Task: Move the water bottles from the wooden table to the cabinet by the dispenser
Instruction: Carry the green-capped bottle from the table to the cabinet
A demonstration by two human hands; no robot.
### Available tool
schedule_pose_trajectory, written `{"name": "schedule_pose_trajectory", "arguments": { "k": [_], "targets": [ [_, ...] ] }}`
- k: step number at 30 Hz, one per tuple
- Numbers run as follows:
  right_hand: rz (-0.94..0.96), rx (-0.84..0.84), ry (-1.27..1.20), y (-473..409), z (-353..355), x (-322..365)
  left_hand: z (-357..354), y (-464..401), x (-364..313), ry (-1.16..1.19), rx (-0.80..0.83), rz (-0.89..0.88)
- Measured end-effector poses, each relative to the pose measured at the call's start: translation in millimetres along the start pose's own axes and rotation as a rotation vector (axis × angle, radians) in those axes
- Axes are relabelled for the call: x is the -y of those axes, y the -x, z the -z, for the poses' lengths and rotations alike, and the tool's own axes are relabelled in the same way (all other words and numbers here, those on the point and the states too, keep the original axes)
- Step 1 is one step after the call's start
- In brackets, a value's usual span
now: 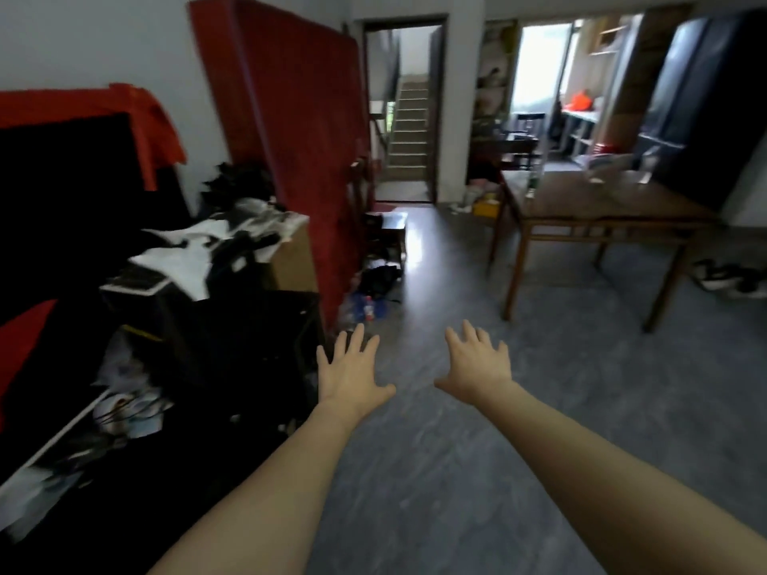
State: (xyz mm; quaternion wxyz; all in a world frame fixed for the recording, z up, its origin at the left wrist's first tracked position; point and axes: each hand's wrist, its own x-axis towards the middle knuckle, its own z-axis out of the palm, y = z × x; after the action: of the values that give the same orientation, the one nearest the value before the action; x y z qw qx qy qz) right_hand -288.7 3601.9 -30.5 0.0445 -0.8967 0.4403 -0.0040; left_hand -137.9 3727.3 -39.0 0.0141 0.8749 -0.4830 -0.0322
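Both the left hand (350, 369) and right hand (481, 363) are held out over the floor (477, 471), fingers spread, nothing gripped. What's probably a bottle (532, 180) is seen blurry on the wooden worktop (602, 201), far beyond them.

Two bare forearms in shot, no sleeves showing anywhere along them. Left hand (352, 373) and right hand (481, 365) both ungloved, no rings, no watch, no bands at the wrists. Nails short and plain, though the picture's a touch blurred.
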Motion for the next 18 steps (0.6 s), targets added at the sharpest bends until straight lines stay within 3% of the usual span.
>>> {"name": "schedule_pose_trajectory", "arguments": {
  "k": [9,18],
  "targets": [
    [-0.251,-0.021,-0.033,-18.9,5.0,-187.5,-14.4,-86.9,-194.4,0.001,-0.013,-0.248],
    [-0.397,0.033,-0.037,-64.0,-10.0,-282.9,-31.9,-175.6,-277.3,-0.037,0.027,-0.397]
  ]
}}
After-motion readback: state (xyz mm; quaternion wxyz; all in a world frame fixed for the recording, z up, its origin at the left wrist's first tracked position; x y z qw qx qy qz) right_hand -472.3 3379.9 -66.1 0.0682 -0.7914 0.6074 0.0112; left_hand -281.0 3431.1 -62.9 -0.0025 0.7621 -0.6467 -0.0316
